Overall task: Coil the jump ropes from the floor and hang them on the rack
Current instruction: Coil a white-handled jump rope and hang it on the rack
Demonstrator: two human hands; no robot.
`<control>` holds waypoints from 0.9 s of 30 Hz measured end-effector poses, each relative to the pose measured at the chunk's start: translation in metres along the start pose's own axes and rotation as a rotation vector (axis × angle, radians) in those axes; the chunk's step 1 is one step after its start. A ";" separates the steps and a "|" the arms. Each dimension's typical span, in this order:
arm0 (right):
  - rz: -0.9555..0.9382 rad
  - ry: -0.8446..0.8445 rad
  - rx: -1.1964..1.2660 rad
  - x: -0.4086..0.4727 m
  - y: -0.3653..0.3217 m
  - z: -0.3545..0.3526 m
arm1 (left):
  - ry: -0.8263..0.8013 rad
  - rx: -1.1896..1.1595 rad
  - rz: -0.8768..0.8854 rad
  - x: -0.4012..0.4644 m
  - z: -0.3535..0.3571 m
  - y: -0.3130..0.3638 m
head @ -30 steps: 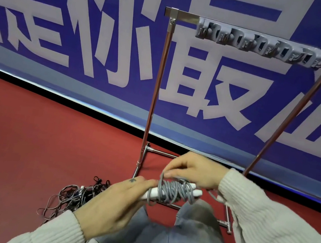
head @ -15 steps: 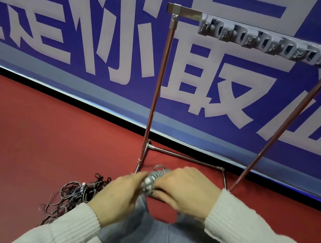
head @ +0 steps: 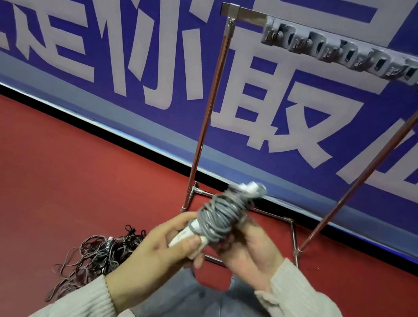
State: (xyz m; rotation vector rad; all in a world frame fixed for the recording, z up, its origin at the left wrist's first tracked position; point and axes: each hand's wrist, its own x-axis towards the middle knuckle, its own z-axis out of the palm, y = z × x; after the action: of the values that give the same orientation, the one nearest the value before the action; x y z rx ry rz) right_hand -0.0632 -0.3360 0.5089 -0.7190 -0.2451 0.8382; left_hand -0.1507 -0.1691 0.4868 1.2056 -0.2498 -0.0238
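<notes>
Left hand (head: 158,255) grips coiled jump rope (head: 217,215) handles | right hand (head: 250,251) cups coil

The coiled jump rope (head: 220,215) is sitting at lower centre, between both hands. The rack (head: 211,103) is standing behind it. A tangled rope pile (head: 100,253) is lying on the floor (head: 34,170) at lower left.
</notes>
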 end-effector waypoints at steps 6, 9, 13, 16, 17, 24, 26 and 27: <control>-0.186 0.282 -0.148 0.003 0.020 0.002 | 0.274 -0.353 -0.121 0.014 -0.001 -0.009; -0.237 0.329 -0.447 -0.001 0.023 -0.005 | 0.333 -0.039 -0.109 0.013 -0.007 -0.006; -0.345 0.518 -0.764 0.005 0.025 -0.002 | 0.327 0.520 -0.073 0.014 -0.005 -0.006; -0.366 0.539 -0.831 0.006 0.026 0.006 | 0.381 0.414 -0.142 0.020 0.002 0.000; -0.355 0.527 -0.847 0.007 0.026 0.008 | 0.409 0.399 -0.126 0.023 0.002 0.000; -0.297 0.384 -0.901 0.007 0.017 0.007 | 0.354 0.637 0.034 0.029 0.001 -0.004; -0.395 0.453 -0.923 0.009 0.015 0.006 | 0.388 0.582 0.099 0.028 0.005 -0.003; -0.417 0.463 -0.924 0.010 0.015 0.006 | 0.402 0.559 0.117 0.029 0.005 -0.003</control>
State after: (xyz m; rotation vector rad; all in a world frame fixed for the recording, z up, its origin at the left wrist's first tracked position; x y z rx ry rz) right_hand -0.0683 -0.3185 0.5030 -1.6294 -0.3487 0.0994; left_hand -0.1229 -0.1795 0.4914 1.7146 0.0352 0.4107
